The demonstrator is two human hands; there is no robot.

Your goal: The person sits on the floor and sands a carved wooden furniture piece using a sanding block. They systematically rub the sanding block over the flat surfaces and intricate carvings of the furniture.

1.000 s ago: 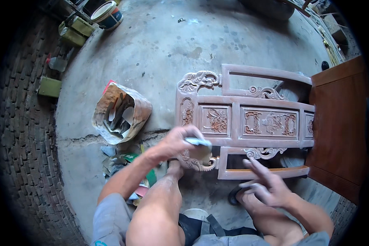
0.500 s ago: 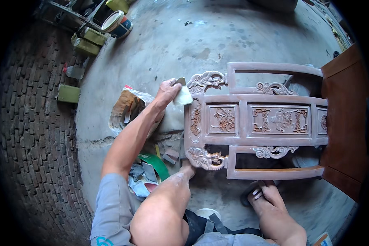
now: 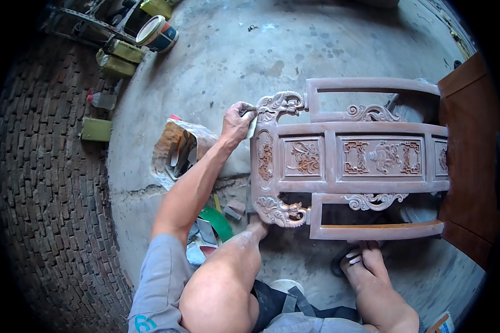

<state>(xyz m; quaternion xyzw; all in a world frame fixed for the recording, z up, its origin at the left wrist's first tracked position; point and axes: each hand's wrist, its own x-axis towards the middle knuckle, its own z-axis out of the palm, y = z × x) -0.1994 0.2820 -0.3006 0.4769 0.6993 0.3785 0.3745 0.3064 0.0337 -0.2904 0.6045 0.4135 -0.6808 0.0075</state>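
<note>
My left hand [image 3: 237, 123] pinches a small pale sheet [image 3: 252, 129] that looks like sandpaper. The sheet is pressed to the left end of a carved wooden chair back [image 3: 330, 158], just below its upper scrollwork. This chair back lies sideways before me, with open side frames, carved panels and a whitish dusty surface. Its right end meets a smooth reddish-brown wooden board [image 3: 468, 161]. My right hand does not show; my bare legs flank the lower part of the view.
Left of the chair back stands an open bag [image 3: 169, 147] with odds and ends inside. Near my left leg lie a green curved strip [image 3: 219, 223], scraps and a small block [image 3: 235, 209]. A paint bucket [image 3: 157, 34], yellowish tins [image 3: 96, 129] and a plastic bottle [image 3: 101, 99] line the brick wall.
My left hand has moved slightly right and down, turning the sheet from lying flat in view to edge-on against the chair back's end. The whole view has shifted a little.
</note>
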